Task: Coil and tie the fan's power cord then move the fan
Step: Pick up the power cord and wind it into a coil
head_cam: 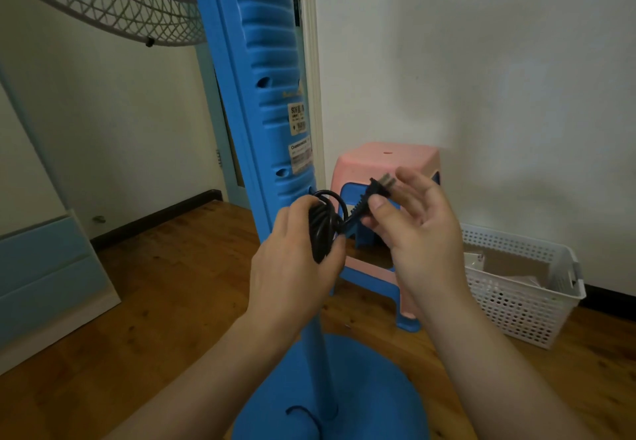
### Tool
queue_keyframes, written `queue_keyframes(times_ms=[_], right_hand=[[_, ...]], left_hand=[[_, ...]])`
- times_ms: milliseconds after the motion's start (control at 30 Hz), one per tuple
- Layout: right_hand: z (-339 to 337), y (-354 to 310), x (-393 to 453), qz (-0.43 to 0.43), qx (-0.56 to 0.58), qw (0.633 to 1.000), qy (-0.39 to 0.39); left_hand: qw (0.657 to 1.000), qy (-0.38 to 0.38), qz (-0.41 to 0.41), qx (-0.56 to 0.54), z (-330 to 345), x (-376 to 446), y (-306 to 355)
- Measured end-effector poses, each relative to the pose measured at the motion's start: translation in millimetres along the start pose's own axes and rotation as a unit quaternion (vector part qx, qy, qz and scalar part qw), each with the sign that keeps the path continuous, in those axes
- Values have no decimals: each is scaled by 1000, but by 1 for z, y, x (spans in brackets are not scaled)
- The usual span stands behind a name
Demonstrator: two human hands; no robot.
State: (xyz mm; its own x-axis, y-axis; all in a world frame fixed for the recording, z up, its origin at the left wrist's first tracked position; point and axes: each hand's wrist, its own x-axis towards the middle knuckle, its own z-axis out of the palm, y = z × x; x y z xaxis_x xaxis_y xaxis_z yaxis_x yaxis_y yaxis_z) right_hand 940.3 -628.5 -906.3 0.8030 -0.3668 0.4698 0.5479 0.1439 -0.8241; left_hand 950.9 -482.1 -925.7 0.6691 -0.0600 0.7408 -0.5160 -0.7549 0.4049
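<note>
A tall blue pedestal fan (268, 102) stands right in front of me, its round base (347, 391) on the wooden floor and its wire grille (103, 2) at the top left. My left hand (292, 267) is closed around a bundle of coiled black power cord (321, 229) beside the fan's column. My right hand (423, 229) pinches the black plug (375, 190) at the cord's end between thumb and fingers, prongs pointing up and right. A short stretch of cord (303, 412) lies on the base.
A pink stool stacked on a blue stool (385, 164) stands just behind the fan, to the right. A white perforated basket (516, 288) with papers sits against the right wall. Blue drawers (48, 267) are at the left. A doorway opens behind the fan.
</note>
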Motion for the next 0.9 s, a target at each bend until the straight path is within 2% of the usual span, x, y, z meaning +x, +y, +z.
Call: queue_keyframes(times_ms=[100, 267, 433, 533, 633, 767, 900], right_hand=[[10, 1, 1, 4, -12, 1000, -2], [21, 3, -2, -26, -81, 995, -49], [19, 8, -9, -8, -131, 987, -95], [19, 10, -15, -77, -174, 978, -85], [15, 13, -19, -135, -222, 963, -66], [5, 25, -27, -162, -298, 938, -70], [3, 38, -33, -178, -343, 920, -64]], left_hand=[[997, -1, 26, 68, -2, 2, 5], [993, -15, 6, 115, -4, 11, 8], [1000, -2, -29, 7, -4, 6, 3], [994, -18, -65, -91, -3, 1, 1], [971, -27, -129, -200, -4, 1, 2], [924, -3, -209, -319, -2, 3, 4], [856, 13, -282, -434, 0, -1, 10]])
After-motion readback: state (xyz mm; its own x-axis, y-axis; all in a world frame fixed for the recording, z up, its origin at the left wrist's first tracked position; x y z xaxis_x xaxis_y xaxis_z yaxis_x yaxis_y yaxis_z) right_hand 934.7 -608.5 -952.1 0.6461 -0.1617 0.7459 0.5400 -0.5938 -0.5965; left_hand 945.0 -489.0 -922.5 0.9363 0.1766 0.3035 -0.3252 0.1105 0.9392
